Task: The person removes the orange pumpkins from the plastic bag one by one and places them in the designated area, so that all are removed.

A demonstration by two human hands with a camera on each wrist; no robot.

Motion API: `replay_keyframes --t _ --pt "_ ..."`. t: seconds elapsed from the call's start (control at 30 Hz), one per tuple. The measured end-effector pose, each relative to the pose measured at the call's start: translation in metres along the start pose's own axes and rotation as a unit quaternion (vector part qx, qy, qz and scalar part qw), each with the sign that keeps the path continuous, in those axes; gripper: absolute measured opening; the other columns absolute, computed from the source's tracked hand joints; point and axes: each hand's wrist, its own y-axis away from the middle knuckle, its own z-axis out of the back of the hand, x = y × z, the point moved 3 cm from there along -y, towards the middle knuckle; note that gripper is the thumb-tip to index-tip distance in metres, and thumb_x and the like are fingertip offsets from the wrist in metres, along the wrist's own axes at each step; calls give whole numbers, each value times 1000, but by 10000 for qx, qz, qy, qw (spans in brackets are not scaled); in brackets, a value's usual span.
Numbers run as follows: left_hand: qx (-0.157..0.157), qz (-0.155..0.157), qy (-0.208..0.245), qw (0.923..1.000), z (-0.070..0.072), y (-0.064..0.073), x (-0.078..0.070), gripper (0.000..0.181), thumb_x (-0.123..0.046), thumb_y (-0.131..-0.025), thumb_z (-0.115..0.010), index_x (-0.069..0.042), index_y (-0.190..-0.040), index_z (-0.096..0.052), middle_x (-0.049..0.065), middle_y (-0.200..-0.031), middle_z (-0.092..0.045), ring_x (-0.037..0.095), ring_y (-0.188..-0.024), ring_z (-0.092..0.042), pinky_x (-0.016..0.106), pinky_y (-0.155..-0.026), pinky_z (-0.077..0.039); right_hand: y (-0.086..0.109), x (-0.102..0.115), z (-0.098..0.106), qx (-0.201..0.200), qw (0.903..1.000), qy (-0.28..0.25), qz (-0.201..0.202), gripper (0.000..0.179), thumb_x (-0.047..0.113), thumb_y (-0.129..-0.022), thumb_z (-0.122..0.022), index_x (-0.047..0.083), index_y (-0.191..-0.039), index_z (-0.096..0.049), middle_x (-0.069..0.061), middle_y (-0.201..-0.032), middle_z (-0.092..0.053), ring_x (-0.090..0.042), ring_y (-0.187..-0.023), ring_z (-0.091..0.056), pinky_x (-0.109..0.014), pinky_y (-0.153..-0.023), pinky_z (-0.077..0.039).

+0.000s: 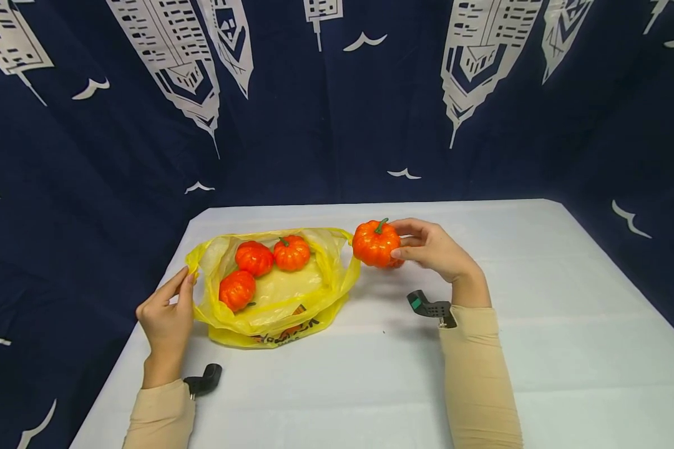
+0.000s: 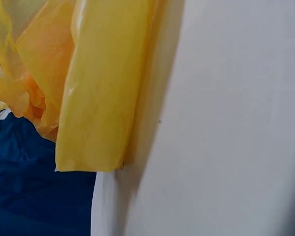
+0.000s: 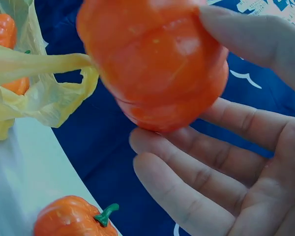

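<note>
A yellow plastic bag (image 1: 326, 299) lies with its mouth spread, and several small orange-red pumpkins, such as this one (image 1: 292, 253), sit inside it. At its left edge my left hand (image 1: 167, 315) pinches the bag's handle between thumb and fingers. My right hand (image 1: 435, 249) grips another orange pumpkin (image 1: 375, 243) with a green stem, held above the table beside the bag's right handle loop. In the right wrist view, the thumb presses one side of this pumpkin while fingers (image 3: 187, 167) support it from below. The left wrist view shows only the bag's side (image 2: 105, 93), not the hand.
One more pumpkin (image 3: 71, 216) with a green stem rests on the white table (image 1: 567, 324), mostly hidden behind the held one in the head view. A dark blue cloth (image 1: 337, 125) with white city and bird prints hangs behind and around the table.
</note>
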Motion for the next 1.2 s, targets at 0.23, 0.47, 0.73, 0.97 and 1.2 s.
replay_keyframes --t 0.23,0.47,0.73,0.97,1.2 --pt "76 -15 -18 10000 0 1 3 17 -2 -70 -72 -4 -88 -72 15 -78 -69 -17 -73 -53 -2 -64 -39 5 -3 13 -781 9964 -200 -267 55 24 -74 -72 15 -122 -49 -8 -115 -55 -19 -91 -59 -31 -68 -53" --pt "52 20 -30 10000 -1 1 3 17 -1 -70 -72 -2 -87 -72 16 -78 -69 -18 -73 -53 -2 -62 -39 12 -4 28 -1317 9912 -124 -71 51 21 -78 -68 13 -124 -48 -4 -119 -49 -17 -97 -56 -26 -81 -48" --pt "20 80 -44 10000 0 1 1 18 2 -69 -71 0 -87 -71 18 -77 -68 -19 -73 -52 -3 -62 -38 16 -5 37 -1781 9838 -112 -156 55 24 -78 -68 15 -127 -45 -5 -126 -44 -18 -107 -53 -31 -90 -45" --pt "84 87 -40 9999 0 3 5 18 0 -70 -72 -2 -88 -71 18 -78 -68 -19 -74 -52 -2 -65 -39 18 -8 45 -2177 9748 -479 49 55 19 -78 -68 10 -127 -45 -5 -120 -46 -12 -93 -58 -16 -76 -48" --pt "38 67 -27 10000 0 2 4 17 1 -70 -72 -1 -87 -71 18 -78 -68 -19 -73 -52 -2 -64 -39 23 -15 56 -2636 9614 -795 -27 62 22 -73 -72 11 -127 -45 -5 -120 -44 -16 -98 -53 -13 -75 -48"
